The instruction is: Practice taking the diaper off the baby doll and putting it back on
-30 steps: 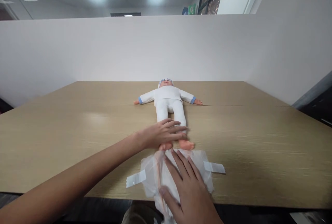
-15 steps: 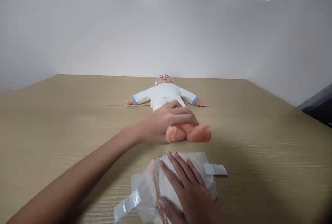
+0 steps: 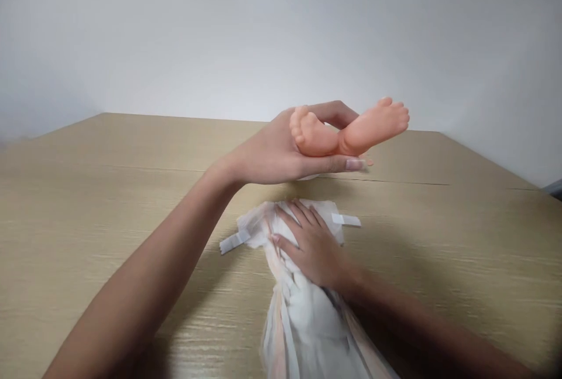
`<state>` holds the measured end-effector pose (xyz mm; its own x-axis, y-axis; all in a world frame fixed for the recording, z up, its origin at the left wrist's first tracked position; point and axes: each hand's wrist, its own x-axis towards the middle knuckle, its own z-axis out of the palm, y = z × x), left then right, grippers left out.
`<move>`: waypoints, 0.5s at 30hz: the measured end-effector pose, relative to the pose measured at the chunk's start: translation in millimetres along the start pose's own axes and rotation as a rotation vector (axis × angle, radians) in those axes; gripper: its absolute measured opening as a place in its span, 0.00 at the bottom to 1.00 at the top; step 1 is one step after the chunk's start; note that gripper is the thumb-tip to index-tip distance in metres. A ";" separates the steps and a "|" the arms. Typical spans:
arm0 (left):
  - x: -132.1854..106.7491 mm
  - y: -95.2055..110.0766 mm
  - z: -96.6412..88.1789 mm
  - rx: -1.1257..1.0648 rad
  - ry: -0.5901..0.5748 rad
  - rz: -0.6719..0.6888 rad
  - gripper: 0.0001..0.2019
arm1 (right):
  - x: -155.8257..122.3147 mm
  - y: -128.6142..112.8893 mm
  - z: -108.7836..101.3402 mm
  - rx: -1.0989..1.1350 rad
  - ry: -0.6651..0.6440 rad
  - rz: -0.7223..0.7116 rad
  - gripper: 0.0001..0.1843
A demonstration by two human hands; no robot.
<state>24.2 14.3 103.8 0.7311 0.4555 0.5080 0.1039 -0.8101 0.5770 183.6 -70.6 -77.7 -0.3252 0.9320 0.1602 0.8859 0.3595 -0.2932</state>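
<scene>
My left hand (image 3: 285,147) is closed around the lower legs of a baby doll (image 3: 371,127), raised above the table with both bare feet toward me. The thumb runs under the ankles and the fingers wrap behind them. The rest of the doll is almost wholly hidden behind this hand. Below it, my right hand (image 3: 314,244) lies flat with fingers spread on an unfolded white disposable diaper (image 3: 307,314). The diaper's far end has a tape tab sticking out on each side, and its near end runs off the bottom of the view.
A light wood-toned table (image 3: 109,203) spreads under everything, with a thin seam across its far part. Behind it stands a plain pale wall (image 3: 197,45). Part of a dark object shows at the far right edge.
My left hand has lifted the doll's legs up from near the table. My right hand and the diaper appear farther forward, with more of the diaper showing. The view has tilted down.
</scene>
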 end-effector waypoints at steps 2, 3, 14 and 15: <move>-1.2 -1.4 -3.3 -0.003 0.015 0.022 0.19 | 23.8 12.9 6.3 -0.030 0.035 -0.014 0.34; -1.3 -2.1 -4.3 -0.008 0.018 0.038 0.18 | 35.8 19.6 9.2 -0.040 0.047 -0.018 0.34; 0.6 -11.1 -9.5 -0.104 0.005 0.125 0.10 | 135.1 61.6 11.0 0.170 0.336 -0.126 0.28; 0.6 -11.6 -9.7 -0.103 0.010 0.118 0.10 | 140.6 62.0 11.0 0.169 0.436 -0.142 0.26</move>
<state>17.0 27.6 103.6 0.7271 0.3637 0.5823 -0.0521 -0.8165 0.5750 189.2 83.3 -83.7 -0.2384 0.7800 0.5786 0.7651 0.5178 -0.3828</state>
